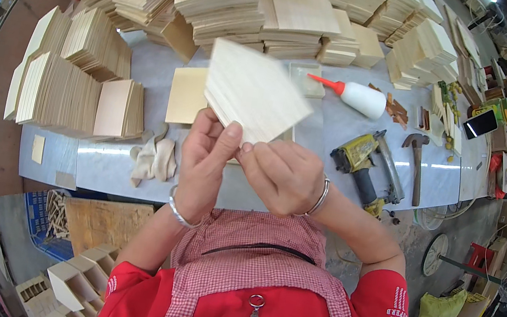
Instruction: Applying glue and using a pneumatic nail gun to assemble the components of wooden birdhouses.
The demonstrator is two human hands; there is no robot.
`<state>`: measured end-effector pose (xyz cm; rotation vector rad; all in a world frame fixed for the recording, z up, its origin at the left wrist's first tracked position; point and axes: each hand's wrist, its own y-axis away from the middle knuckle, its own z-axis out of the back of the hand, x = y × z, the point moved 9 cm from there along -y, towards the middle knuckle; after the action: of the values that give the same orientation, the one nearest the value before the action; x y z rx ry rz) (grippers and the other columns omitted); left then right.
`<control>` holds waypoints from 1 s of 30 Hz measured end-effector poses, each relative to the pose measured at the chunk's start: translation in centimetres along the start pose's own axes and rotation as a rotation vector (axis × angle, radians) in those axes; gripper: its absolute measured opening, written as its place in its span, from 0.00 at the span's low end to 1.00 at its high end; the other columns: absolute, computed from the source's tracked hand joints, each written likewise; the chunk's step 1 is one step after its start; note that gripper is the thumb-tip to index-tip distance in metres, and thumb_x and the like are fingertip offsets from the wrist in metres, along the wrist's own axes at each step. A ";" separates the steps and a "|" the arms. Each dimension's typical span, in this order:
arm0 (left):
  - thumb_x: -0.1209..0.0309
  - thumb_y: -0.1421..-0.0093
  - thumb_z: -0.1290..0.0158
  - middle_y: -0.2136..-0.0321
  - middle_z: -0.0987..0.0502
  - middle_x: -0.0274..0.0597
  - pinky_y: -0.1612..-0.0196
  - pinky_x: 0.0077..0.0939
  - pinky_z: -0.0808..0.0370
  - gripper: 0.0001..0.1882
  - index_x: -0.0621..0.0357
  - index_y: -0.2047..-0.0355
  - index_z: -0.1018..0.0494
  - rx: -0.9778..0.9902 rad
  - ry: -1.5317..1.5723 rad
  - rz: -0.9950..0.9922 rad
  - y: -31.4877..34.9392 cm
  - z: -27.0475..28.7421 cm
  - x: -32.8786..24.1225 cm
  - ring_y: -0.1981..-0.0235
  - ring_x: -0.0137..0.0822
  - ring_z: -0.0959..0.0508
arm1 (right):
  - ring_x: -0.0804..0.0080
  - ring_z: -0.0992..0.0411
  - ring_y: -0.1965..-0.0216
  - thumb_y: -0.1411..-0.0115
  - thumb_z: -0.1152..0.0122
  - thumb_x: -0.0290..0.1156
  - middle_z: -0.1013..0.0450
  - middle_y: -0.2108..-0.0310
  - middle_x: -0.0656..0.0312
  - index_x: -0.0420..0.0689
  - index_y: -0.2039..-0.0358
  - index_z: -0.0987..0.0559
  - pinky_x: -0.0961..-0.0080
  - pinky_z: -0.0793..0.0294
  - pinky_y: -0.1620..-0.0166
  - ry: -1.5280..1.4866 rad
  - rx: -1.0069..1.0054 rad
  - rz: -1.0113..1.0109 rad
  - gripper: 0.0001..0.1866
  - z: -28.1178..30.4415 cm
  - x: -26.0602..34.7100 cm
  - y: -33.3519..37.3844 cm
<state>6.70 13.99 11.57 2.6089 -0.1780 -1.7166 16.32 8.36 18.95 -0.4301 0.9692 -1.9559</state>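
A pale five-sided wooden panel point(254, 89) is tilted up in front of me, its far edge a little blurred. My left hand point(208, 158) grips its lower left edge, thumb on the face and fingers behind. At the bottom corner my right hand point(284, 173) pinches the same panel between thumb and curled fingers. Behind the panel, a square wooden board point(186, 95) lies on the table, partly covered. To the left of my left hand lies a crumpled cream glove point(155, 157). A yellow and black nail gun point(368, 167) rests to the right of my right hand.
Stacks of wooden panels point(214, 9) line the table's far side, with more upright stacks point(65, 89) at left. A white glue bottle with a red nozzle point(363, 100), a hammer point(416, 168) and a phone point(481, 124) lie at right. Wooden boxes point(78, 280) stand below left.
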 end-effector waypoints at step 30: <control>0.70 0.51 0.35 0.68 0.30 0.37 0.68 0.18 0.31 0.30 0.62 0.47 0.30 0.096 -0.897 -0.467 0.9 4.3 0.1 0.71 0.27 0.31 | 0.83 0.29 0.71 0.43 0.37 0.27 0.26 0.72 0.64 0.34 0.61 0.24 0.86 0.25 0.67 -0.795 -0.239 -1.336 0.12 -2.6 -9.2 11.9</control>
<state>2.76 13.31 9.80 1.8025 0.3865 -2.9783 26.47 13.61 8.78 -2.2150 0.3176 -2.3184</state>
